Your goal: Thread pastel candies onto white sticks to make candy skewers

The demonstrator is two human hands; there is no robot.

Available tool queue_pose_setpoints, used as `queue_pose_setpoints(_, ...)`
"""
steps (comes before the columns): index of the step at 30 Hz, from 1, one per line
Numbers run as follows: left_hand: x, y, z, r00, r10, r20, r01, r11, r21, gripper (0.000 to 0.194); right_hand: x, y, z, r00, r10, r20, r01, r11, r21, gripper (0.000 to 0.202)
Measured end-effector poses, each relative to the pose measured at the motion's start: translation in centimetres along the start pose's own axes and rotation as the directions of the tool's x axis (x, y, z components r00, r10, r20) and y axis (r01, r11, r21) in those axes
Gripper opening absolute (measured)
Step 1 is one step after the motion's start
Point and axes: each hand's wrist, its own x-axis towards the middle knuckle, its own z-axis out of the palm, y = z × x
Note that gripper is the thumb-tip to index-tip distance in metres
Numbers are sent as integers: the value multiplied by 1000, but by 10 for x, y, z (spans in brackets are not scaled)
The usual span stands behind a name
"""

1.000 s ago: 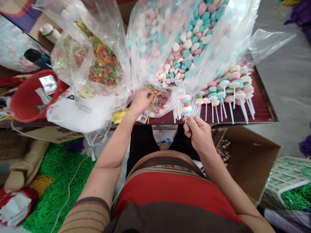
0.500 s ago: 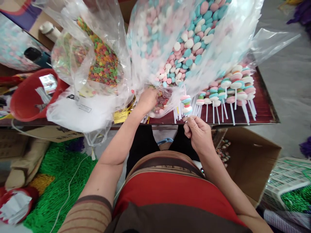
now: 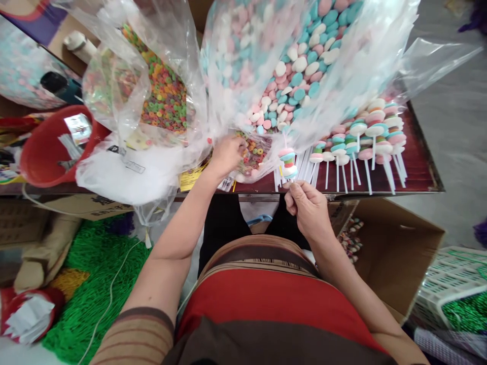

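Note:
My right hand is closed in a pinch on the lower end of a candy skewer. The skewer stands upright, with blue, white and pink round candies and green and red rings stacked on its thin stick. My left hand is at the left edge of a small open plastic bag of gummy rings. Its fingers are curled together at the rings, and whatever lies between the fingertips is hidden. White sticks lie on the table behind the held skewer.
Finished candy skewers are piled at the table's right end. Behind my hands stand a large bag of pastel candies and a bag of coloured rings. A red bucket is at left, a cardboard box below right.
My left hand has drawn back slightly to the left, and more of the rings show. My right hand still holds the skewer in nearly the same place. The view has shifted a little.

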Motion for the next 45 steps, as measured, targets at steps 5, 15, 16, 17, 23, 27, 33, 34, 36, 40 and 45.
queue_pose_setpoints(5, 10, 0, 6, 988, 74, 136, -102, 971, 218, 27, -1, 0, -3, 1000, -10, -10, 10, 1000, -24, 40)
queue_pose_setpoints(15, -11, -2, -2, 998, 60, -29, -64, 982, -176, 13, -2, 4, -6, 999, -32, 4, 32, 997, -65, 38)
queue_pose_setpoints(16, -14, 1, -3, 999, -6, -47, -11, 932, -362, 11, -3, 3, -5, 999, -35, 26, 37, 996, -86, 37)
queue_pose_setpoints(17, -17, 6, -3, 997, -69, -41, 35, 837, -546, 12, -3, 1, -4, 998, -38, 52, 44, 993, -108, 36)
queue_pose_setpoints(23, -35, 42, 3, 971, -202, 125, 163, 186, -969, 24, -5, -13, 8, 990, -52, 130, 78, 977, -199, 31)
queue_pose_setpoints(27, -37, 48, 11, 946, -291, 144, 175, 81, -981, 24, -5, -12, 9, 988, -73, 136, 107, 960, -260, 29)
queue_pose_setpoints(33, -41, 47, 21, 963, -268, 6, 52, 162, -985, 27, -8, -9, 8, 992, -63, 114, 96, 942, -322, 30)
queue_pose_setpoints(34, -42, 47, 23, 965, -257, -45, 12, 216, -976, 28, -9, -11, 9, 992, -45, 115, 79, 947, -311, 30)
queue_pose_setpoints(36, -46, 47, 27, 964, -224, -145, -58, 353, -934, 29, -12, -15, 11, 993, -6, 117, 38, 961, -273, 31)
queue_pose_setpoints(40, -57, 50, 33, 957, -129, -260, -128, 616, -777, 32, -15, -17, 16, 994, 34, 109, -11, 979, -205, 33)
queue_pose_setpoints(45, -70, 58, 27, 978, -3, -211, -146, 710, -688, 36, 1, 0, 16, 991, 49, 121, -23, 979, -204, 39)
